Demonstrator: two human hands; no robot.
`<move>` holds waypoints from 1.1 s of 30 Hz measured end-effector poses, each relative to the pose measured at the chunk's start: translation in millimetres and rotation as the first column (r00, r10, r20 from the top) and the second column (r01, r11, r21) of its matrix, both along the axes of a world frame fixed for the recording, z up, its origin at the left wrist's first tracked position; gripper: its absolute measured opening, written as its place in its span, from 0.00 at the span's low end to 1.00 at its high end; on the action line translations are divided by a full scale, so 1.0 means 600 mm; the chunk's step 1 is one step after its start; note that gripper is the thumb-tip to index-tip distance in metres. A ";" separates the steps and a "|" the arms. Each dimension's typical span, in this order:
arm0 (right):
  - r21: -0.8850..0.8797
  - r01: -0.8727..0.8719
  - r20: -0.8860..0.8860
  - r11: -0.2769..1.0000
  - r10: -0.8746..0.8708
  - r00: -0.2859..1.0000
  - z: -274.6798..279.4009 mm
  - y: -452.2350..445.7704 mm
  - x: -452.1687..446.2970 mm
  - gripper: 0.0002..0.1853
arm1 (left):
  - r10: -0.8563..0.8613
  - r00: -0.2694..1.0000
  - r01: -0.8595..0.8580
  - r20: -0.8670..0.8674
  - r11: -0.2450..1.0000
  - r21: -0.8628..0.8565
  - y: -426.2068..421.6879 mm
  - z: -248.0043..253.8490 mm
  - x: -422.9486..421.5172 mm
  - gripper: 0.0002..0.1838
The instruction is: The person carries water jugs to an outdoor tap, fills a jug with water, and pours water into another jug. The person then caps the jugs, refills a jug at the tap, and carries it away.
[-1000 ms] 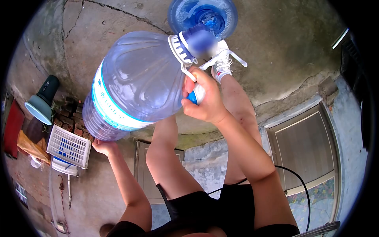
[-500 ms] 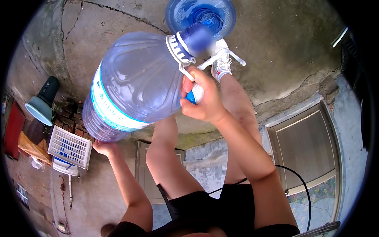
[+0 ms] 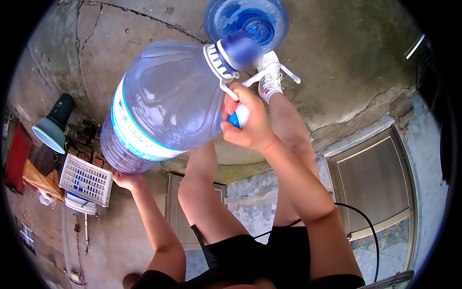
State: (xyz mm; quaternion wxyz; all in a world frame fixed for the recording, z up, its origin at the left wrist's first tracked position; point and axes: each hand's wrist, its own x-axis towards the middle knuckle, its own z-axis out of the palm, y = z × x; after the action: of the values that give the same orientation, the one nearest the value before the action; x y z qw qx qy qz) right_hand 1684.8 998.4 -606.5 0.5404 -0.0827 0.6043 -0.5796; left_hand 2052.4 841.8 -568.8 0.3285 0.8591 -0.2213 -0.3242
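Note:
A large clear plastic water bottle (image 3: 168, 91) with a blue-and-white label (image 3: 132, 130) lies tilted across my view, its neck toward the upper right. My left hand (image 3: 130, 180) supports its base from below, fingers partly hidden behind it. Close to the neck, my right hand (image 3: 255, 123) is closed around a blue-and-white cap (image 3: 240, 115), its fingers touching the white carry handle (image 3: 228, 90). The bottle's blue mouth (image 3: 244, 52) is blurred and overlaps the near rim of a round blue water jug (image 3: 214, 21). How much water is inside I cannot tell.
My white shoe (image 3: 270, 74) stands on the cracked concrete floor beside the jug. Left are a dark green object with a pale blue flared end (image 3: 50, 132), bricks (image 3: 83, 147) and a white plastic basket (image 3: 86, 178). A framed door (image 3: 373, 173) is at right.
Almost nothing differs. The whole view has shifted by a few pixels, and both hands keep the same hold on the tilted bottle and cap.

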 end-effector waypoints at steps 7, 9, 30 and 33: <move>-0.007 0.032 0.040 0.999 -0.032 0.999 0.002 -0.002 0.002 0.15 | 0.021 1.000 -0.021 0.003 0.999 -0.028 -0.015 -0.001 0.002 0.32; 0.000 0.024 0.037 1.000 -0.024 0.999 0.001 -0.002 0.002 0.15 | -0.015 1.000 0.016 0.020 0.998 -0.060 -0.020 0.002 -0.005 0.32; 0.001 0.018 0.058 1.000 -0.018 0.998 -0.002 0.000 0.003 0.15 | 0.006 1.000 -0.006 0.002 0.999 -0.050 -0.020 0.005 -0.003 0.30; -0.007 -0.002 0.055 1.000 0.002 0.998 0.000 0.000 -0.001 0.15 | 0.019 0.999 -0.020 -0.036 0.999 -0.043 -0.018 0.006 -0.003 0.30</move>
State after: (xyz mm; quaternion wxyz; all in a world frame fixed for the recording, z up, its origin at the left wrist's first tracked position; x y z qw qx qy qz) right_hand 1684.0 998.6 -606.7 0.5572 -0.0692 0.5872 -0.5830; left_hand 2050.9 831.2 -565.4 0.3539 0.8481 -0.2139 -0.3313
